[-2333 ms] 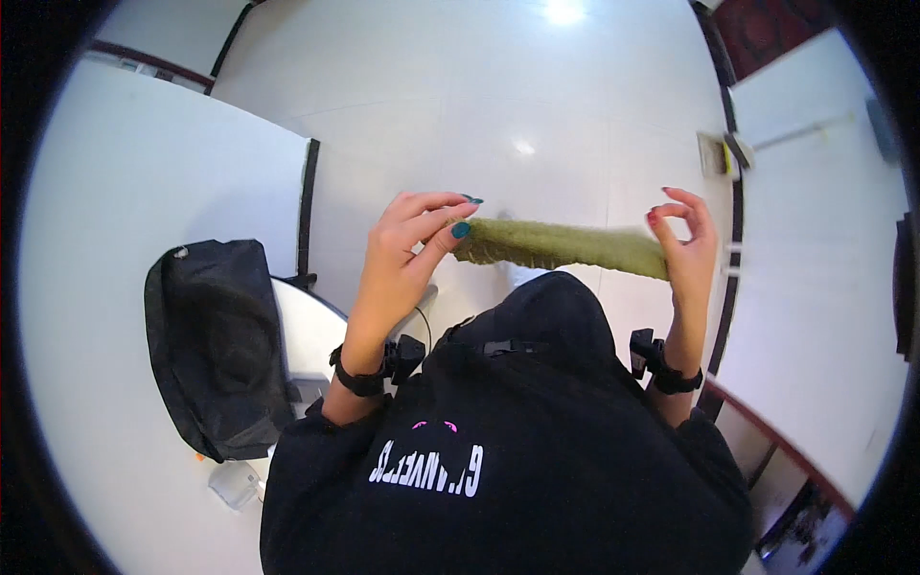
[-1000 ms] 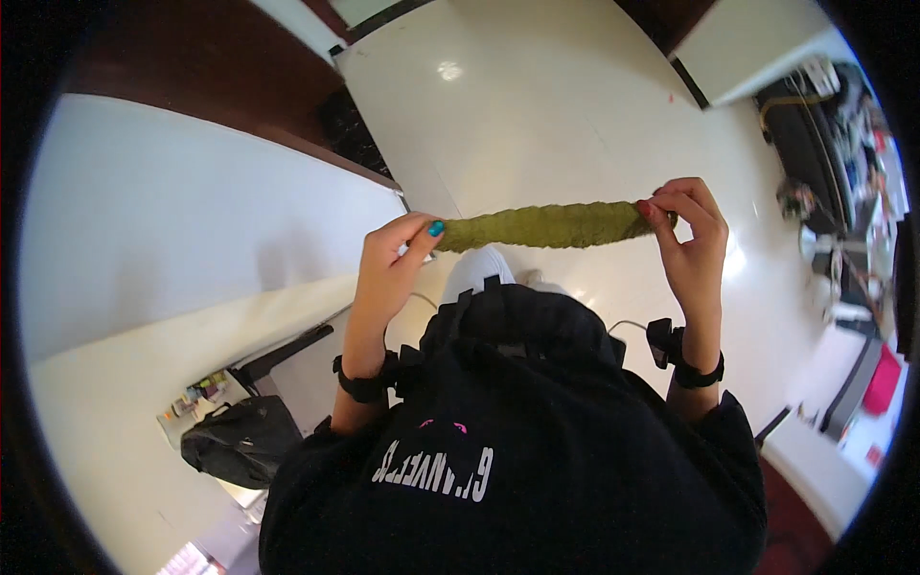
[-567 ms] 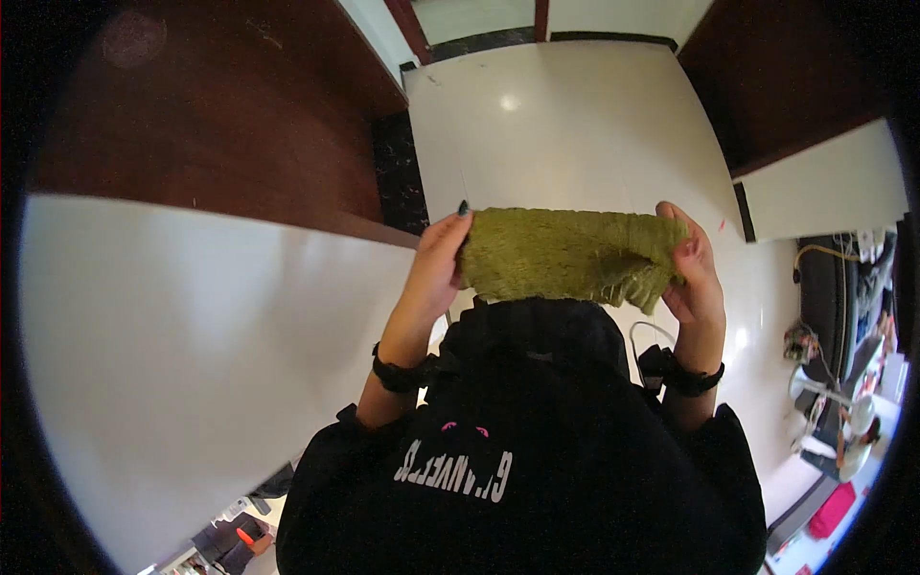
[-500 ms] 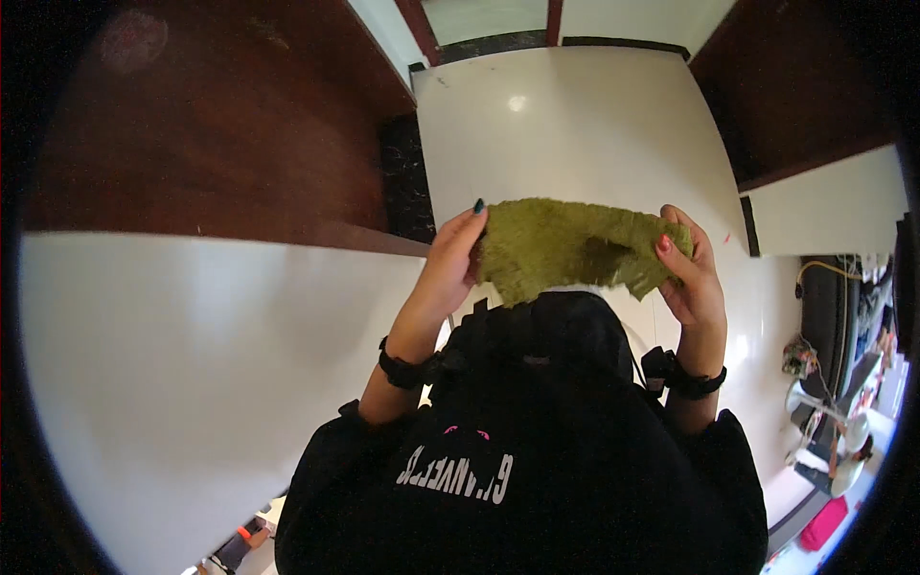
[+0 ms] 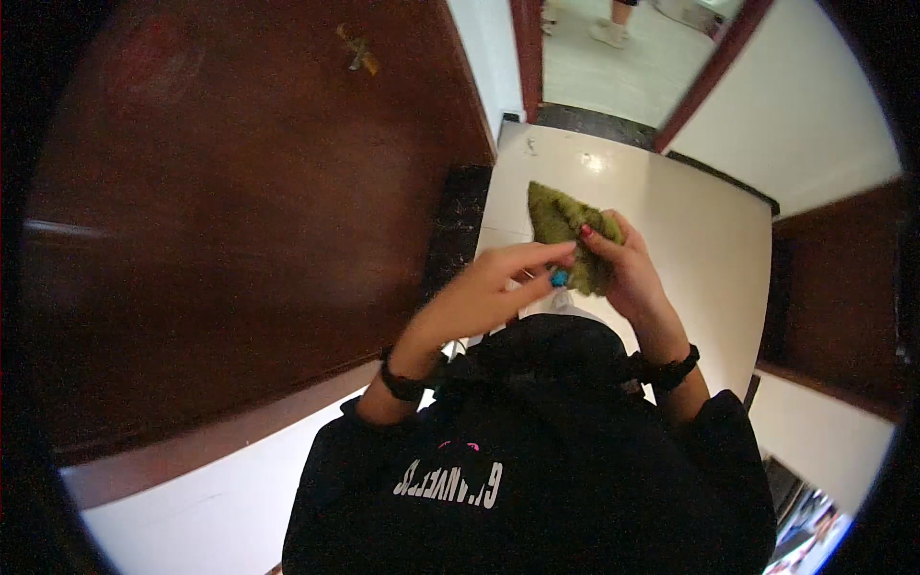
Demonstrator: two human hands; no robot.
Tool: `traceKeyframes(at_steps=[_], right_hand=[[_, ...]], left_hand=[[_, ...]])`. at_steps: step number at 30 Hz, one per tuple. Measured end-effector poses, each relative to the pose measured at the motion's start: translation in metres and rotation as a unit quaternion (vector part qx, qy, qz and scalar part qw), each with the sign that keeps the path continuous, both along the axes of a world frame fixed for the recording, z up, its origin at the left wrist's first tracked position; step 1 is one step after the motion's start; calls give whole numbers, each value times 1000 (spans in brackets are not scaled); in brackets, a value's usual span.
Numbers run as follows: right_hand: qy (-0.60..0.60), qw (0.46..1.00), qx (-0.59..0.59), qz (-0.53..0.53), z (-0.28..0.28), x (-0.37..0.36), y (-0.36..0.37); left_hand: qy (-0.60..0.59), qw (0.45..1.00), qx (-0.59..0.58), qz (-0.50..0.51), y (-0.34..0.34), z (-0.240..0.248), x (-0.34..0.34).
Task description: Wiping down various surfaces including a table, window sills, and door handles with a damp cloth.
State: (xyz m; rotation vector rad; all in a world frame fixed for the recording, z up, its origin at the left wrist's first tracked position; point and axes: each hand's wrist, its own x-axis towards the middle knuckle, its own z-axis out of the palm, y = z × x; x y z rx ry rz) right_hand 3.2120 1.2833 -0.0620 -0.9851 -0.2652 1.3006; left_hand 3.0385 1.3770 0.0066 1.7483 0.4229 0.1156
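Note:
A fuzzy olive-green cloth (image 5: 556, 213), bunched and folded together, is held up in front of my chest. My right hand (image 5: 635, 278) is closed on its right side, the red-nailed thumb pressing on the near face. From the left, my left hand (image 5: 479, 295) reaches to the lower left part of the cloth. Its forefinger and blue-nailed thumb are stretched out with a gap between them. The fingertips overlap the cloth and are slightly blurred; whether they touch it I cannot tell. Both wrists wear black bands.
A large dark brown wooden door (image 5: 259, 220) fills the left side. Beyond the pale tiled floor (image 5: 690, 230) is a doorway with a dark threshold (image 5: 604, 125); a person's foot (image 5: 610, 34) shows past it. Another dark brown panel (image 5: 834, 297) stands at right.
The cloth was stretched wide between both hands; now it is bunched in my right hand. My left hand has let go of its left end and moved right. The view has turned and shifted.

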Motion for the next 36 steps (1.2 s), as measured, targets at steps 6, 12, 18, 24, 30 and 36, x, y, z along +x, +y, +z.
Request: traceKeyframes(at_steps=[6,12,18,24,30,36], right_hand=[[-74,995,57,-19,22,78,165],[-173,964,195,-55,93,81,265],[-284,912,216,-204,132,79,334],[-357,880,166,-266,142,93,402],[-463,765,261,-363,149,117,488],[-435,733,408,-327,136,130,529]], left_hand=[[-36,915,202,349,224,-1,-22],[180,756,411,477,464,-107,-45],[170,818,386,391,571,-181,6],[259,681,455,512,556,-236,22],[91,599,563,562,581,-264,26],[210,679,412,570,582,-273,20]])
